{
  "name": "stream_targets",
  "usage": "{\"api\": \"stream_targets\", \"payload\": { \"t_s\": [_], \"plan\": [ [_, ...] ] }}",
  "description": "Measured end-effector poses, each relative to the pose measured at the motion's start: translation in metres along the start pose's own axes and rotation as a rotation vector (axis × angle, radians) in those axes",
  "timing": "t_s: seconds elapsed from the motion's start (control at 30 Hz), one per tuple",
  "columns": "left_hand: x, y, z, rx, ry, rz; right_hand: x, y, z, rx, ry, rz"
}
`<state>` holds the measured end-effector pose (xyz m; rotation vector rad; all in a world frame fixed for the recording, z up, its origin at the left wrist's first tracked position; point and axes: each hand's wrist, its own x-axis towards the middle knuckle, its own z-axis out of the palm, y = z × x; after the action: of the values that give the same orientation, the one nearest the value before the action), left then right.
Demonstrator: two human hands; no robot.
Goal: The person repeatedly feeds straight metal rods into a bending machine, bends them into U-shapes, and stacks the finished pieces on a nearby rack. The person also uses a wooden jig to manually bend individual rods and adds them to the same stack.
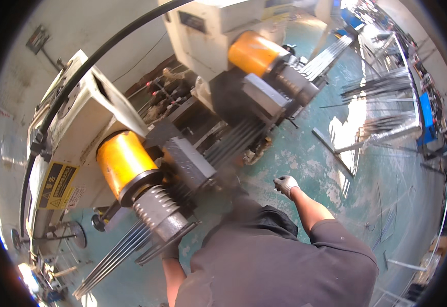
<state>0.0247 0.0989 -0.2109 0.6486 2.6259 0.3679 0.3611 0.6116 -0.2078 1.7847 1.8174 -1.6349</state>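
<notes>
My right hand (286, 185), in a pale work glove, is held out over the green floor. Its fingers are curled into a loose fist, and nothing sticks out of it. My left hand (170, 249) is low beside a ribbed metal cylinder (158, 207) at the end of an orange drum (126, 162) on the near machine. A flat dark bar (169, 243) runs across in front of this hand. Its fingers are hidden, so I cannot see what it touches. Several long metal rods (115, 260) extend from below the cylinder toward the lower left.
A second machine with an orange drum (254, 53) stands farther off, with more rods (331, 57) beyond it. A grey block (188, 162) juts out by the near drum. At right a rack (387, 110) holds bundles of rods. A black hose (105, 46) arches across the upper left.
</notes>
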Motion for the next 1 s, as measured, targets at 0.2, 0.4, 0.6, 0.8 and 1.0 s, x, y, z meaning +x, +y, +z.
{"api": "stream_targets", "payload": {
  "t_s": [0.2, 0.4, 0.6, 0.8, 1.0],
  "plan": [
    [0.000, 0.019, 0.020, 0.371, 0.046, 0.331, -0.076, 0.095, -0.047, -0.141, 0.032, 0.256],
    [-0.102, 0.053, 0.097, -1.142, -0.097, -0.460, -0.087, 0.153, -0.089, -0.072, 0.093, 0.278],
    [-0.181, 0.093, 0.112, -1.341, 0.019, -0.680, -0.042, 0.157, -0.095, -0.374, 0.009, 0.132],
    [-0.229, 0.158, 0.130, -1.489, 0.259, -1.000, -0.042, 0.099, -0.136, -0.510, -0.116, -0.158],
    [-0.238, 0.223, 0.193, -1.098, 0.039, -0.702, -0.017, 0.131, -0.203, -0.495, -0.078, -0.077]
  ]
}}
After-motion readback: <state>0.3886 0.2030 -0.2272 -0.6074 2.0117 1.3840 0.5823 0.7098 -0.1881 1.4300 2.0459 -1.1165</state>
